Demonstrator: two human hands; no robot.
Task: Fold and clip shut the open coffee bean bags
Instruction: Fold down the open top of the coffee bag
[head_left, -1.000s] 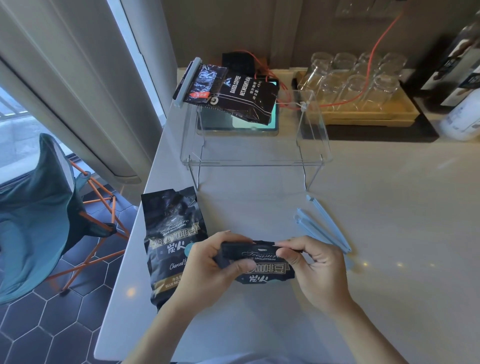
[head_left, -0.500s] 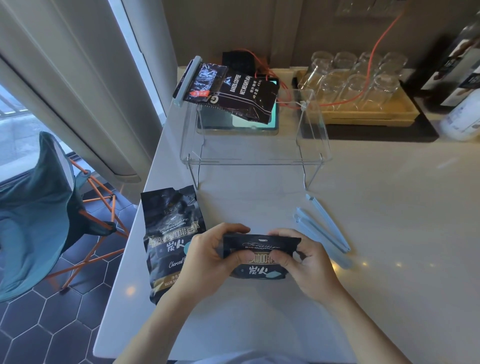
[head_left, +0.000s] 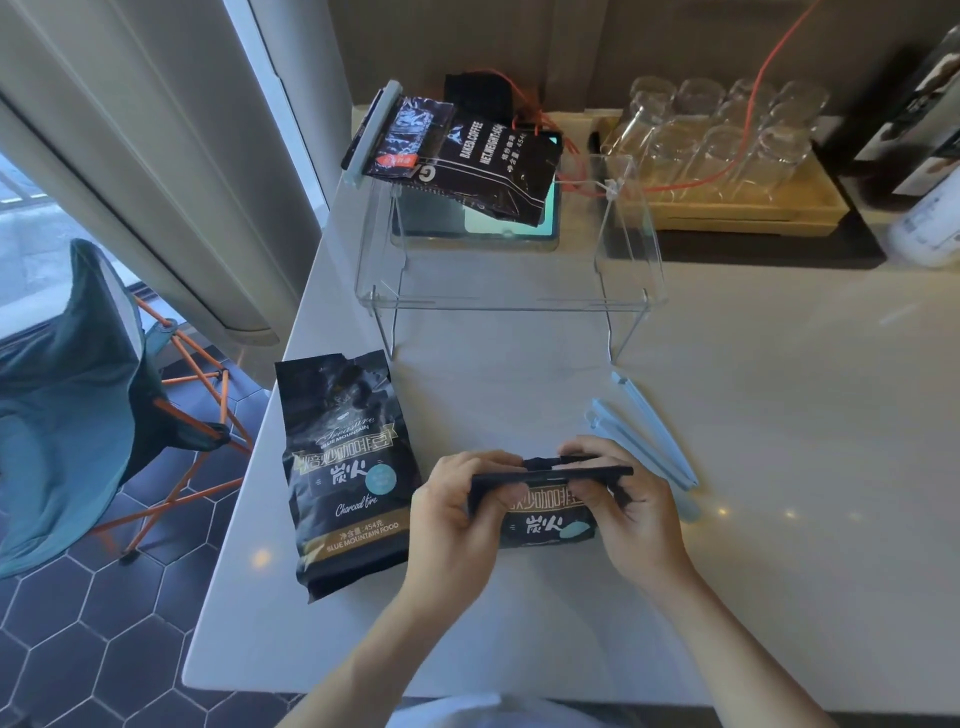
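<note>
Currently I am seeing the left hand (head_left: 457, 506) and right hand (head_left: 631, 501) gripping the folded coffee bag (head_left: 550, 512) top.

Left hand (head_left: 457, 501) and right hand (head_left: 621, 499) side by side, fingers curled, thumbs on top, pinching folded bag top (head_left: 550, 473); forearms bare.

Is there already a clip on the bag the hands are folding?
No. The bag in both hands has only its folded top, and the blue clips lie loose on the counter beside it.
</note>
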